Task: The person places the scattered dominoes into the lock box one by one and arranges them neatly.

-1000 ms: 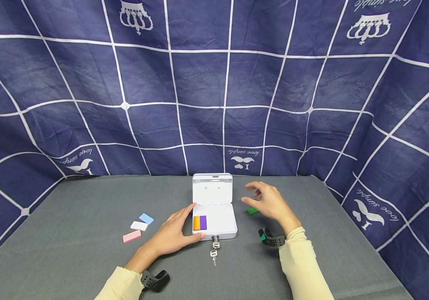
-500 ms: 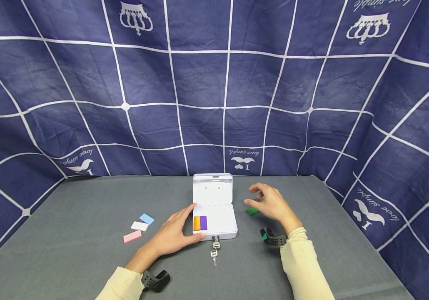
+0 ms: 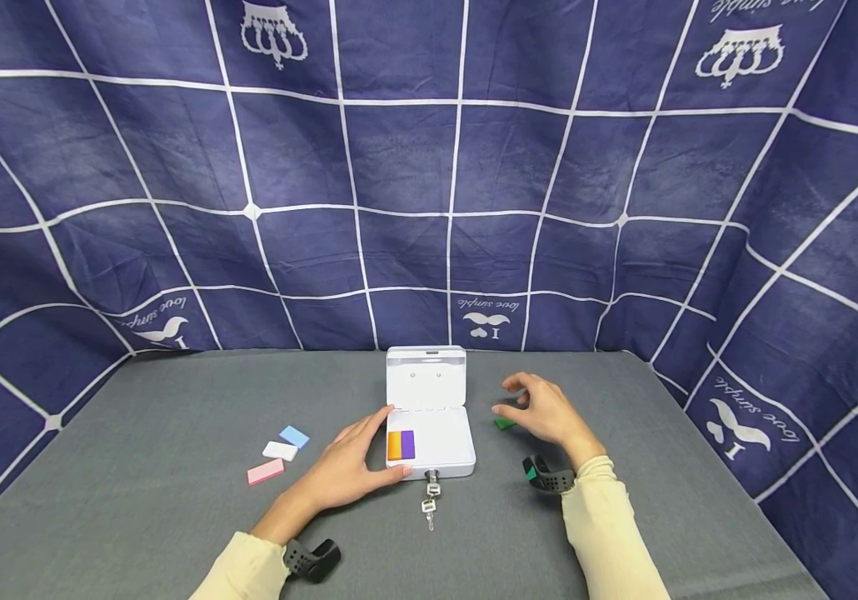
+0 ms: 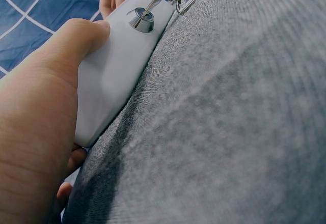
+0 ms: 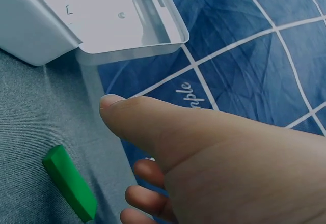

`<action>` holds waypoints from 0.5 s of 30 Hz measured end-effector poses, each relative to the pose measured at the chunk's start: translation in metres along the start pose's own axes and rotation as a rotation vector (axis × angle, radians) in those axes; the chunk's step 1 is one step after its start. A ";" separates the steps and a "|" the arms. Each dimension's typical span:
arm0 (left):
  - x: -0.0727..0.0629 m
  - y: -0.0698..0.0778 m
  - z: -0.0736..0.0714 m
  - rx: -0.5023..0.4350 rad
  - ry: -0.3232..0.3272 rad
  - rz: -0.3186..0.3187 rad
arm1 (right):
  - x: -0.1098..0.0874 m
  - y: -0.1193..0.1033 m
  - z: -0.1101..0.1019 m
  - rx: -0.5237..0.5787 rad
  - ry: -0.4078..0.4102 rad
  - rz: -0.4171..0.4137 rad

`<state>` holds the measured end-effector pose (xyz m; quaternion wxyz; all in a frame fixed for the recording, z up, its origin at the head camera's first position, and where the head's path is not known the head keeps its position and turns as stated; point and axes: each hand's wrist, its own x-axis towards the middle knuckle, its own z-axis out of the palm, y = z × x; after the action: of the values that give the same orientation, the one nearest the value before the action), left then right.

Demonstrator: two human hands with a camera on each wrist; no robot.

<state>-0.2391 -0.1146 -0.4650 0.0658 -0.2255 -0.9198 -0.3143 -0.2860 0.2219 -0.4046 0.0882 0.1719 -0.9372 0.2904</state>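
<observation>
My left hand (image 3: 348, 468) holds the left side of a small white cash box (image 3: 453, 437). Its thumb lies on the front face beside the lock (image 4: 141, 20), and its fingers reach along the side toward the hinge. The box's lid (image 3: 426, 379) stands raised at the back. An orange block (image 3: 394, 446) and a purple block (image 3: 407, 445) lie side by side in the box's left front part. To the right of the box, my right hand (image 3: 545, 410) hovers over a green block (image 5: 70, 184), fingers bent and apart from it, holding nothing.
Keys (image 3: 429, 506) hang from the lock onto the grey tabletop (image 3: 174, 500). On the left lie a blue block (image 3: 294, 437), a white block (image 3: 280, 451) and a pink block (image 3: 265, 472). A blue gridded cloth (image 3: 399, 167) rises behind the table.
My right hand has moved slightly to the right and lower, closer to the green block. The left hand and the box have stayed in place.
</observation>
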 end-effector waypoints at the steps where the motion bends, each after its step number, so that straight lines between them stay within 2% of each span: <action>1: 0.000 0.000 0.000 -0.001 0.000 -0.002 | 0.000 0.001 0.001 0.001 -0.003 0.002; 15: 0.000 0.000 0.001 0.001 0.005 0.005 | -0.001 0.012 0.005 0.003 -0.037 0.055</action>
<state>-0.2394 -0.1143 -0.4654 0.0691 -0.2272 -0.9192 -0.3141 -0.2895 0.2287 -0.4151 0.0626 0.1513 -0.9426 0.2910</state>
